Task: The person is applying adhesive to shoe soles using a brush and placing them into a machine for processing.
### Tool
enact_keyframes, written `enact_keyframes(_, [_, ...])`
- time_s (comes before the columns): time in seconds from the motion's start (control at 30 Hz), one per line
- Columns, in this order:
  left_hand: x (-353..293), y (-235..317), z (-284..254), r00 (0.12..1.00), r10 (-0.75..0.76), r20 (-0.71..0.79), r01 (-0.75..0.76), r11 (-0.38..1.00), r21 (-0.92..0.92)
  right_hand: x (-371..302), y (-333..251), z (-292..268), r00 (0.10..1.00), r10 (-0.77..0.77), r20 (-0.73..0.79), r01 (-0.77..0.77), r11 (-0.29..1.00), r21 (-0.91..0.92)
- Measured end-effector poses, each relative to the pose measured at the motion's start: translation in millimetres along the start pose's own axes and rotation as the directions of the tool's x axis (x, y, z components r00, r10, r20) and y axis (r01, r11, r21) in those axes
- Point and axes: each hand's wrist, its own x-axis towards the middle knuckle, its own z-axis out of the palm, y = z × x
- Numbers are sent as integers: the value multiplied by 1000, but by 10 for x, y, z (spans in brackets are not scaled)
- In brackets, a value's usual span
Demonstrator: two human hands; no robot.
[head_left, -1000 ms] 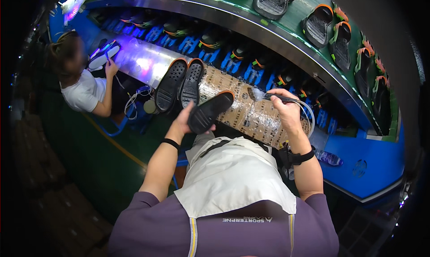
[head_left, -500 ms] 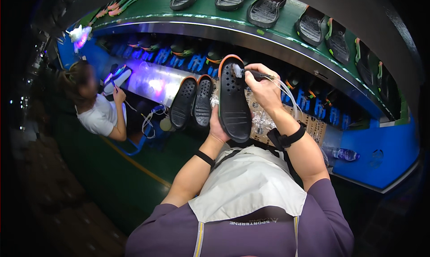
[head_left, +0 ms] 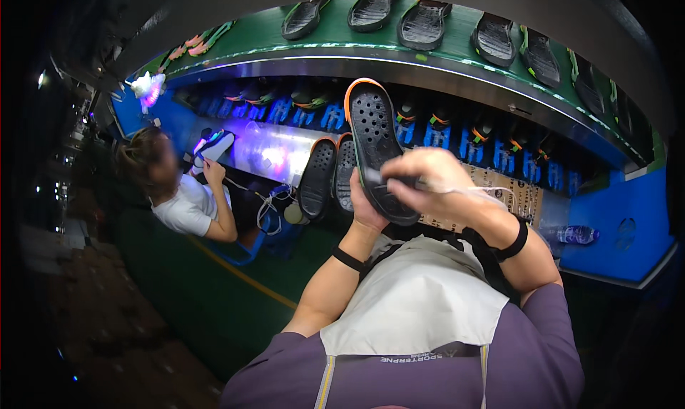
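Note:
My left hand (head_left: 366, 208) grips the lower left edge of a black shoe sole (head_left: 376, 127) with an orange rim at its top end. Round holes dot the sole's upper half. Closed around a brush (head_left: 372, 176), my right hand (head_left: 434, 175) is over the sole's lower part; hand and brush are smeared by motion. The brush's pale tip appears to touch the sole, though blur hides the exact contact. Thin clear tubing (head_left: 471, 191) trails from the brush along my right wrist. Just left of my left hand stand two more black soles, one (head_left: 317, 179) partly overlapping the other (head_left: 343, 168).
A green conveyor (head_left: 460, 27) carrying several soles curves across the far side. Below it hang shoe uppers on blue holders (head_left: 437, 132). Patterned cardboard (head_left: 510, 188) covers the bench, with a bottle (head_left: 578, 234) to its right. A co-worker (head_left: 185, 188) sits at left, brushing a pale sole (head_left: 214, 145).
My right hand has drawn the brush down from the holed upper end of the sole to its lower part. The whole view has shifted slightly, and the sole tilts more to the left.

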Motion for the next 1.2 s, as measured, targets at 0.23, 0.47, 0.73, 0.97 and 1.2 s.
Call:
enact_keyframes(0.23, [-157,-21,358,971,-67,231,95,989,-112,432,175,192,828,-261,-496,164,959,-230])
enact_keyframes(0.47, [-208,194,303,955,-14,295,59,988,-145,424,148,232,859,-112,-500,113,993,-28])
enact_keyframes(0.73, [-186,335,184,958,80,277,-63,996,-69,391,66,313,912,-238,-333,274,959,67])
enact_keyframes(0.97, [-241,332,58,962,229,150,-239,970,49,318,-75,303,936,-350,34,335,916,221])
enact_keyframes(1.2, [-159,487,111,963,203,180,-186,977,-105,239,-91,291,864,-478,161,472,878,74])
